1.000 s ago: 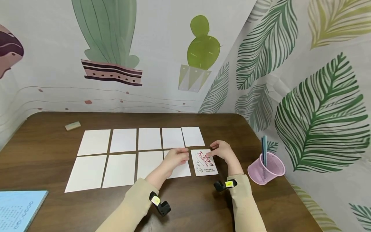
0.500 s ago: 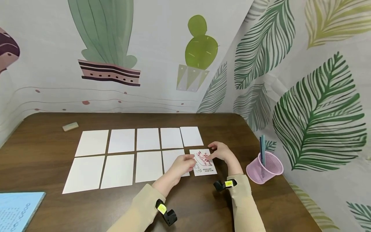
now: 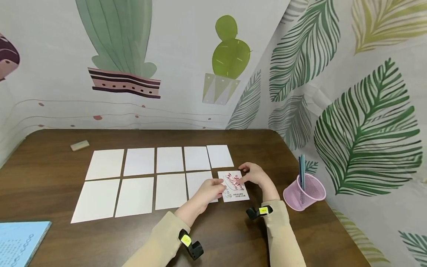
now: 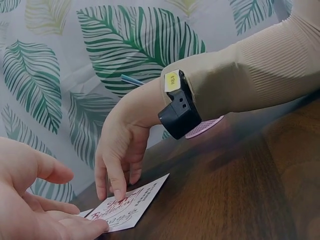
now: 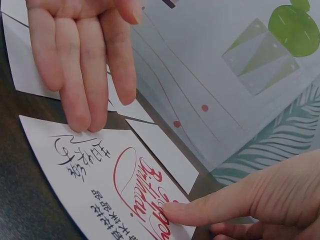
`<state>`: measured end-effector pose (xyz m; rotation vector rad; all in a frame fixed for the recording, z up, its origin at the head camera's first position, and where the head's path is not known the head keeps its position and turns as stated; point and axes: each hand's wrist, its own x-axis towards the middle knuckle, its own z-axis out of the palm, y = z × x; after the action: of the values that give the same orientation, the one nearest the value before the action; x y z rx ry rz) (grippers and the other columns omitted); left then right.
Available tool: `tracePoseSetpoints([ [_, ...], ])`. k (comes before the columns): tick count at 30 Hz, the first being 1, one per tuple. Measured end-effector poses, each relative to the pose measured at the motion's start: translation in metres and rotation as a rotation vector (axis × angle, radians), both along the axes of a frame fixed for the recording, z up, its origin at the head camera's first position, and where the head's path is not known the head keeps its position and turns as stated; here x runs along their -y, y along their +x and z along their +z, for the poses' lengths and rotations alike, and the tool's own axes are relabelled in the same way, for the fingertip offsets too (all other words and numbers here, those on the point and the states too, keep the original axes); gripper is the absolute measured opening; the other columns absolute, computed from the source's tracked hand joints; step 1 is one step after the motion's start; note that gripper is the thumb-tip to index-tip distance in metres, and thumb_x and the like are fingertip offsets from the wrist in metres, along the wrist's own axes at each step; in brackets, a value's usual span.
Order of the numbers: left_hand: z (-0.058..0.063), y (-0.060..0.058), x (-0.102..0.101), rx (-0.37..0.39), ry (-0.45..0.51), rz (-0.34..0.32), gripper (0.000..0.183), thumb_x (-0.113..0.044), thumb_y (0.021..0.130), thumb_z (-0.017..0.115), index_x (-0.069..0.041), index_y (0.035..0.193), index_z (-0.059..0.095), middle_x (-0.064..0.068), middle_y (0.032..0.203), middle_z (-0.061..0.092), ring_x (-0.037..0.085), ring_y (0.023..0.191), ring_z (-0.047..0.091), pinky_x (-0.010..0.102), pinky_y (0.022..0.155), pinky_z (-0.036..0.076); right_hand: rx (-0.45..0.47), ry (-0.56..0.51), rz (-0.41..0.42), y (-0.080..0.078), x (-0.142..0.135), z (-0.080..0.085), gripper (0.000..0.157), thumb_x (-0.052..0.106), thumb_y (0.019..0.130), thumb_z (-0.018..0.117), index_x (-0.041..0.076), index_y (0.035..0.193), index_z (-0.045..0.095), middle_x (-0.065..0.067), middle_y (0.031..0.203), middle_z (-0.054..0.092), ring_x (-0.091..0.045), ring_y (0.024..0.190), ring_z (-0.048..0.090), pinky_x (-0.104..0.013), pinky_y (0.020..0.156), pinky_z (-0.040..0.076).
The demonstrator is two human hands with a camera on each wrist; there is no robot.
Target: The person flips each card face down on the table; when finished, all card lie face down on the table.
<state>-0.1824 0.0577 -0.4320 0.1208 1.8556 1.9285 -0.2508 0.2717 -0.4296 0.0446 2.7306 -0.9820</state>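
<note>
A white greeting card (image 3: 238, 196) with red "Happy Birthday" lettering and dark handwriting lies flat at the right end of the near row of blank white cards (image 3: 171, 191). At its left edge is my left hand (image 3: 207, 192), fingers straight; in the right wrist view two of its fingertips (image 5: 77, 117) meet the card's edge. My right hand (image 3: 257, 175) reaches over the opposite side. Its thumb (image 5: 192, 210) presses on the printed face, while the other fingers lie loosely past the edge, partly hidden. The left hand covers part of the neighbouring blank card.
Another row of blank cards (image 3: 139, 162) lies behind. A pink mesh pen cup (image 3: 305, 193) with several dark sticks stands right of the right forearm. At the left are a light blue book (image 3: 21, 241) and a small pale block (image 3: 79, 145). A patterned wall backs the table.
My left hand has moved right, from over the neighbouring blank card to the printed card's left edge. The right hand has stayed nearly still, and the view has shifted slightly.
</note>
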Motion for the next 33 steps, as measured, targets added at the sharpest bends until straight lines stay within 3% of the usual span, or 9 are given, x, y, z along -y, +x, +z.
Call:
tracePoseSetpoints([
  [11, -0.0017, 0.0001, -0.0031, -0.01, -0.028, 0.007, 0.048, -0.007, 0.092, 0.054, 0.015, 0.133, 0.047, 0.029, 0.134, 0.054, 0.038, 0.122, 0.056, 0.045, 0.102, 0.05, 0.02, 0.005, -0.014, -0.0014, 0.0001, -0.0009, 0.048, 0.007, 0.071, 0.082, -0.003, 0.114, 0.063, -0.017, 0.109, 0.059, -0.029, 0.1, 0.053, -0.041, 0.088, 0.047],
  [18, -0.0019, 0.0001, -0.0033, -0.009, -0.026, 0.022, 0.05, -0.006, 0.088, 0.054, 0.015, 0.132, 0.048, 0.028, 0.132, 0.055, 0.036, 0.121, 0.057, 0.044, 0.101, 0.05, 0.021, -0.015, -0.029, -0.0009, 0.0013, 0.0002, 0.046, 0.008, 0.07, 0.083, -0.002, 0.108, 0.059, -0.015, 0.1, 0.059, -0.027, 0.09, 0.053, -0.033, 0.078, 0.047],
  [23, -0.0025, -0.0006, -0.0029, -0.005, -0.022, 0.024, 0.05, -0.006, 0.087, 0.054, 0.015, 0.132, 0.049, 0.028, 0.132, 0.055, 0.037, 0.122, 0.057, 0.044, 0.102, 0.05, 0.019, -0.097, -0.014, -0.0021, -0.0005, 0.0009, 0.045, 0.003, 0.072, 0.08, -0.004, 0.108, 0.054, -0.015, 0.096, 0.058, -0.024, 0.085, 0.054, -0.029, 0.073, 0.046],
  [26, -0.0026, -0.0015, -0.0023, -0.004, -0.015, 0.024, 0.049, -0.006, 0.088, 0.053, 0.016, 0.132, 0.048, 0.028, 0.131, 0.055, 0.037, 0.122, 0.057, 0.044, 0.102, 0.05, 0.042, -0.18, -0.002, -0.0035, -0.0024, -0.0005, 0.048, 0.001, 0.075, 0.077, -0.007, 0.116, 0.052, -0.018, 0.101, 0.059, -0.022, 0.084, 0.057, -0.028, 0.074, 0.052],
  [33, -0.0019, -0.0025, -0.0007, 0.003, -0.019, 0.025, 0.049, -0.006, 0.089, 0.053, 0.016, 0.132, 0.048, 0.027, 0.129, 0.057, 0.036, 0.119, 0.058, 0.043, 0.102, 0.05, 0.181, -0.424, 0.008, -0.0068, -0.0069, -0.0047, 0.06, -0.001, 0.084, 0.07, -0.013, 0.135, 0.041, -0.019, 0.111, 0.061, -0.014, 0.085, 0.062, -0.027, 0.077, 0.058],
])
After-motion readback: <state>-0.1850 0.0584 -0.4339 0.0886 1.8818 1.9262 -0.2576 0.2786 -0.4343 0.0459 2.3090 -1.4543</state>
